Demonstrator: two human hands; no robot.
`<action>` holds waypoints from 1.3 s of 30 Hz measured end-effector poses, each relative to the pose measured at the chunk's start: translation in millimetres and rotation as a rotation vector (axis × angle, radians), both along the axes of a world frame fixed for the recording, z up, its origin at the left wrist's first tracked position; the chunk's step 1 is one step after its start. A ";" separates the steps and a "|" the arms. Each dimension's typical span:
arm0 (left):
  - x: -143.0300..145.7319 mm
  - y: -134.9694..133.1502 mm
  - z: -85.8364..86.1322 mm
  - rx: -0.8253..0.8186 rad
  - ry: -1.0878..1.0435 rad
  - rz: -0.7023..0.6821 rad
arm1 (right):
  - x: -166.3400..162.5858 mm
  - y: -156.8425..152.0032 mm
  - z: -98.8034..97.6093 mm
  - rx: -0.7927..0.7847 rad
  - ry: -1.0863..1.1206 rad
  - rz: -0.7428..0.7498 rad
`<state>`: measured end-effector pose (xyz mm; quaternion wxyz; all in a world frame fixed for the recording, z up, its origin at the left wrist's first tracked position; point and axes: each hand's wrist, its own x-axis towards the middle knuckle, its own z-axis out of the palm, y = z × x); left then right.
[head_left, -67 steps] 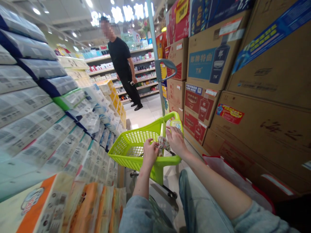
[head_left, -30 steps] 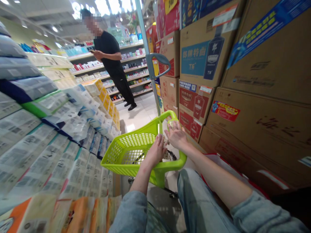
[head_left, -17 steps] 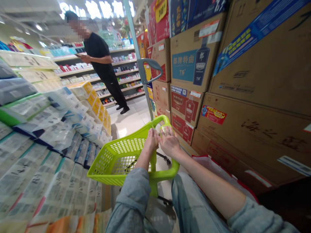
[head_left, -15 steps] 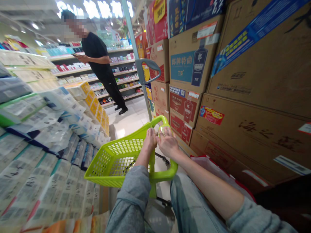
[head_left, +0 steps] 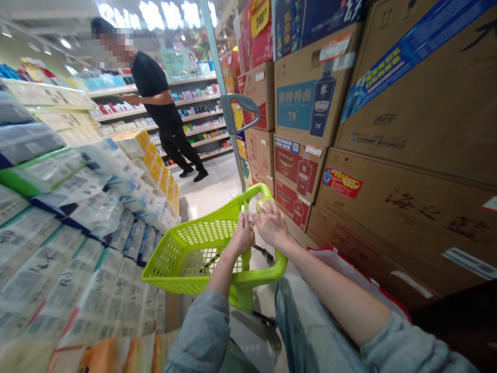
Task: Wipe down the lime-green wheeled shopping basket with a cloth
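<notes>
A lime-green shopping cart (head_left: 194, 243) with a perforated basket stands in front of me, its looped handle (head_left: 277, 267) toward my body. At the basket's handle side, my left hand (head_left: 243, 235) is closed in a pinch, fingertips pointing up, around a small whitish piece (head_left: 247, 210) too small to name. Close beside it, my right hand (head_left: 272, 224) lies palm down with its fingers outstretched over a pale panel (head_left: 262, 204) inside the handle frame. Its thumb reaches toward the left fingertips; whether they touch is hidden.
Stacked cartons (head_left: 298, 98) wall off the right side. Packs of paper goods (head_left: 77, 269) are piled on the left. A grey-handled pole (head_left: 229, 116) rises beyond the cart. Farther off, a person in black (head_left: 155, 93) stands before stocked shelves (head_left: 202, 119).
My left hand has gone from lying flatter with fingers extended to a pinch around the small whitish piece. My right hand stays on the panel. The view has shifted slightly.
</notes>
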<state>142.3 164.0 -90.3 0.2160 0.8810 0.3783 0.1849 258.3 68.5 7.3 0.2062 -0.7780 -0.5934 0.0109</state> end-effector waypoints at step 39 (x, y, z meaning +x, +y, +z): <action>-37.7 -202.0 -23.2 0.711 -0.298 0.179 | 15.8 11.0 -4.8 -0.037 0.001 0.053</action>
